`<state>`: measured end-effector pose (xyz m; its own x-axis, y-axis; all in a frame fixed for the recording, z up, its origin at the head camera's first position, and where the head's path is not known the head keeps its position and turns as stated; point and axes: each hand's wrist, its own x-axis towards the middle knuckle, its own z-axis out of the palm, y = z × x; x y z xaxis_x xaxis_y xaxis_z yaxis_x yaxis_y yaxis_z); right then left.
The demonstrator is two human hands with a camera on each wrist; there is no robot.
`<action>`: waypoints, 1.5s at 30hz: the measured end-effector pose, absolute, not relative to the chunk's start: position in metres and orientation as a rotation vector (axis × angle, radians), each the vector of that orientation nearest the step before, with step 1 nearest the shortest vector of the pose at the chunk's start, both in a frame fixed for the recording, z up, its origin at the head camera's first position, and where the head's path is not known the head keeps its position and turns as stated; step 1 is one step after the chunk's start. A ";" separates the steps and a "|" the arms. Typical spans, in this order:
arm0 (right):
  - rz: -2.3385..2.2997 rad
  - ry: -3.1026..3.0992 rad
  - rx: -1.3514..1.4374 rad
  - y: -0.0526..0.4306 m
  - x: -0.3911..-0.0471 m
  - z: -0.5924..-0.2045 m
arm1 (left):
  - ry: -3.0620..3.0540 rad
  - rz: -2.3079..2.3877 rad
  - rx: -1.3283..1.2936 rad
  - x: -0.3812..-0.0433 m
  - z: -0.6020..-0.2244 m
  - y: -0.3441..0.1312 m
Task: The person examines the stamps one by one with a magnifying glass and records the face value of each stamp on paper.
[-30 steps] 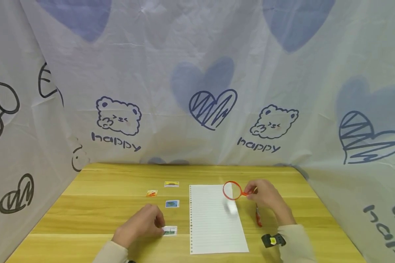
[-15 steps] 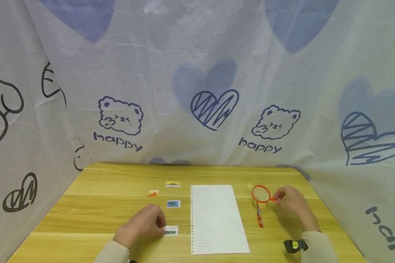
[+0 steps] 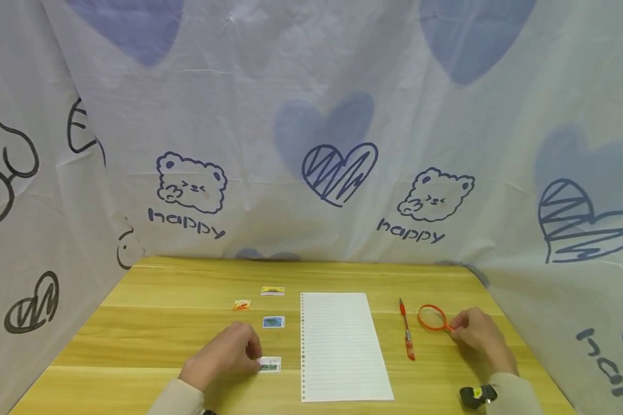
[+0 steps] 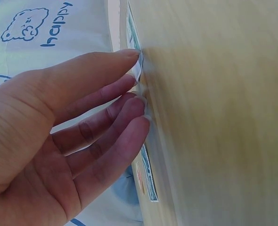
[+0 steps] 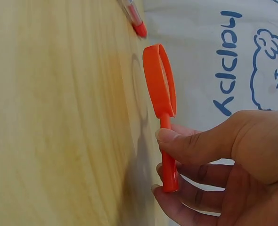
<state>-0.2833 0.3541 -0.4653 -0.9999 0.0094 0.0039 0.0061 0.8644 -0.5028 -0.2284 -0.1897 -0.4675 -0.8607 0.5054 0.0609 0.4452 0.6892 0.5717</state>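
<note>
In the head view my right hand (image 3: 479, 334) holds a red-orange magnifying glass (image 3: 432, 318) by its handle, at the right of the table. The right wrist view shows thumb and fingers round that handle, the lens ring (image 5: 154, 82) tilted up over its shadow on the wood. My left hand (image 3: 227, 354) is at the left edge of a green-and-white stamp (image 3: 271, 364). Seen from the left wrist, the thumb and a fingertip pinch a raised corner of this stamp (image 4: 133, 35); the other fingers are bent close over the table.
A sheet of lined paper (image 3: 342, 346) lies mid-table, with a red pen (image 3: 407, 331) to its right. Left of the sheet lie a blue stamp (image 3: 273, 322), an orange one and a yellow one (image 3: 273, 291). A patterned cloth (image 3: 270, 115) hangs round the table.
My right hand has carried the magnifying glass rightward and down, from over the sheet's right edge past the pen, which now shows fully. The left hand stays at the stamp.
</note>
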 end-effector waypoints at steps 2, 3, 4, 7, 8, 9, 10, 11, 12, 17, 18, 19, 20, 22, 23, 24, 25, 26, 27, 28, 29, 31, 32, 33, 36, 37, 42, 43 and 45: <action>0.813 -3.022 -0.007 0.357 -0.282 -0.467 | 2.790 0.908 0.793 -0.229 -0.468 -0.190; 0.814 -3.022 -0.015 0.359 -0.282 -0.469 | 2.786 0.910 0.793 -0.229 -0.468 -0.190; 0.810 -3.021 -0.019 0.360 -0.282 -0.469 | 2.783 0.912 0.796 -0.229 -0.468 -0.190; 0.815 -3.028 -0.030 0.363 -0.280 -0.472 | 2.780 0.911 0.795 -0.229 -0.469 -0.190; 0.817 -3.029 -0.038 0.364 -0.280 -0.472 | 2.780 0.911 0.795 -0.229 -0.469 -0.190; 0.820 -3.031 -0.039 0.364 -0.280 -0.473 | 2.782 0.908 0.795 -0.229 -0.469 -0.190; 0.822 -3.032 -0.038 0.365 -0.280 -0.474 | 2.783 0.907 0.796 -0.229 -0.469 -0.190; 0.826 -3.030 -0.036 0.365 -0.280 -0.474 | 2.783 0.906 0.792 -0.229 -0.469 -0.190; 0.827 -3.029 -0.038 0.366 -0.280 -0.474 | 2.783 0.908 0.794 -0.229 -0.469 -0.190; 0.823 -3.034 -0.058 0.368 -0.280 -0.476 | 2.775 0.914 0.786 -0.228 -0.468 -0.190; 0.820 -3.039 -0.065 0.368 -0.280 -0.477 | 2.774 0.916 0.787 -0.229 -0.468 -0.190; 0.821 -3.043 -0.070 0.369 -0.280 -0.477 | 2.771 0.918 0.787 -0.229 -0.468 -0.190; 0.823 -3.049 -0.077 0.369 -0.280 -0.477 | 2.770 0.921 0.789 -0.229 -0.469 -0.190; 0.823 -3.056 -0.085 0.369 -0.280 -0.477 | 2.769 0.921 0.786 -0.229 -0.469 -0.190; 0.824 -3.060 -0.093 0.369 -0.281 -0.477 | 2.769 0.921 0.786 -0.229 -0.470 -0.190; 0.821 -3.062 -0.091 0.369 -0.281 -0.476 | 2.771 0.921 0.785 -0.229 -0.470 -0.190; 0.817 -3.065 -0.087 0.369 -0.280 -0.476 | 2.773 0.923 0.784 -0.229 -0.470 -0.190; 0.815 -3.067 -0.083 0.369 -0.280 -0.475 | 2.776 0.921 0.778 -0.229 -0.470 -0.190; 0.812 -3.070 -0.081 0.369 -0.280 -0.475 | 2.778 0.920 0.775 -0.229 -0.470 -0.190; 0.811 -3.074 -0.082 0.369 -0.280 -0.474 | 2.780 0.921 0.776 -0.229 -0.470 -0.190; 0.818 -3.079 -0.089 0.369 -0.280 -0.474 | 2.781 0.922 0.778 -0.229 -0.470 -0.190; 0.837 -3.085 -0.095 0.370 -0.279 -0.474 | 2.780 0.928 0.785 -0.228 -0.470 -0.190; 0.852 -3.085 -0.105 0.370 -0.279 -0.475 | 2.781 0.927 0.788 -0.228 -0.470 -0.190; 0.864 -3.084 -0.109 0.370 -0.278 -0.475 | 2.781 0.929 0.792 -0.228 -0.469 -0.190; 0.884 -3.071 -0.095 0.369 -0.278 -0.475 | 2.782 0.930 0.801 -0.228 -0.469 -0.191; 0.882 -3.068 -0.091 0.369 -0.279 -0.475 | 2.784 0.928 0.803 -0.228 -0.469 -0.191; 0.845 -3.069 -0.067 0.368 -0.281 -0.474 | 2.783 0.925 0.804 -0.229 -0.468 -0.191; 0.829 -3.070 -0.059 0.368 -0.281 -0.474 | 2.783 0.925 0.805 -0.229 -0.468 -0.191; 0.806 -3.070 -0.050 0.369 -0.282 -0.475 | 2.787 0.923 0.810 -0.230 -0.468 -0.191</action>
<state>-0.2820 0.3688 -0.4746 -0.9990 0.0220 -0.0393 0.0384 0.8706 -0.4905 -0.2296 -0.1908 -0.4680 -0.8543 0.5147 0.0726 0.4563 0.6758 0.5788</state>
